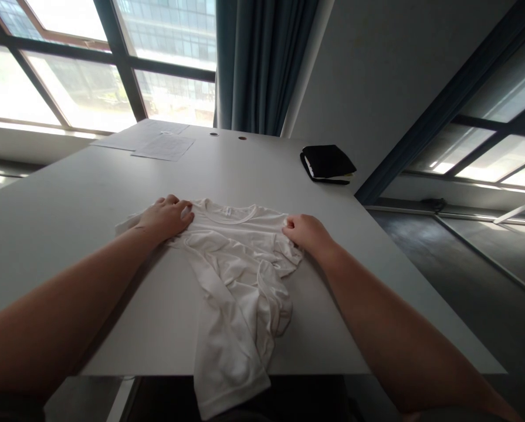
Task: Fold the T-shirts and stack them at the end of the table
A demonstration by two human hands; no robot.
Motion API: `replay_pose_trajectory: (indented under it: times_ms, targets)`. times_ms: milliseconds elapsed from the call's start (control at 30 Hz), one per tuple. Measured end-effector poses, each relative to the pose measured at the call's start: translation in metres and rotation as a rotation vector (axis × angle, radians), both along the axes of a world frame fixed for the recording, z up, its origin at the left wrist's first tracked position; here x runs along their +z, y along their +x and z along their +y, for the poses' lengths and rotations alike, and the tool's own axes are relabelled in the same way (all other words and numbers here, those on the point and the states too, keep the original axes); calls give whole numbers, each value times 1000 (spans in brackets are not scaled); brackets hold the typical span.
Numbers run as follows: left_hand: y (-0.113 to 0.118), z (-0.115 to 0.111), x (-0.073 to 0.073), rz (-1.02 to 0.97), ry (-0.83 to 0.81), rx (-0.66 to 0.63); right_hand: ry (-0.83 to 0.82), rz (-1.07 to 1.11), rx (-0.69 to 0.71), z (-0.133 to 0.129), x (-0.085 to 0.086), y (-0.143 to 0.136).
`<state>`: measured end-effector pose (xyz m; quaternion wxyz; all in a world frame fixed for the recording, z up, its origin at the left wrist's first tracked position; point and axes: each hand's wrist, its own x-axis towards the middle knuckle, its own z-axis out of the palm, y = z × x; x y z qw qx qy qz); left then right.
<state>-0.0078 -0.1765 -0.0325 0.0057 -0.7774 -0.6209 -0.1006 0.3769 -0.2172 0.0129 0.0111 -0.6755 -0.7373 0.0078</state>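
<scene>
A white T-shirt point(231, 264) lies bunched on the white table, its round neckline facing away from me. The lower part is wrinkled and twisted, and its hem hangs over the near table edge. My left hand point(165, 218) rests palm down on the left shoulder and sleeve, fingers slightly bent and apart. On the other side, my right hand point(306, 233) is closed, with fabric of the right shoulder pinched between thumb and fingers. The right sleeve is crumpled beneath and beside that hand.
The white table point(108, 205) carries sheets of paper point(165, 146) at its far left and a black notebook point(328, 162) at its far right. Two round holes point(242, 138) sit near the back edge. Behind are windows and a blue curtain point(260, 64).
</scene>
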Motion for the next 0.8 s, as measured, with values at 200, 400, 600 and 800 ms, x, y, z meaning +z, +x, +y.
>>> replay_pose_trajectory:
  times_ms: [200, 400, 600, 800]
  targets:
    - [0, -5, 5, 105, 17, 197, 269, 88, -212, 20, 3, 42]
    - [-7, -1, 0, 74, 29, 188, 193, 12, -264, 35, -9, 82]
    - [-11, 1, -2, 37, 48, 167, 240, 31, -10, 29, -7, 62]
    - [-2, -5, 6, 123, -12, 193, 61, 4, 230, 18, -24, 28]
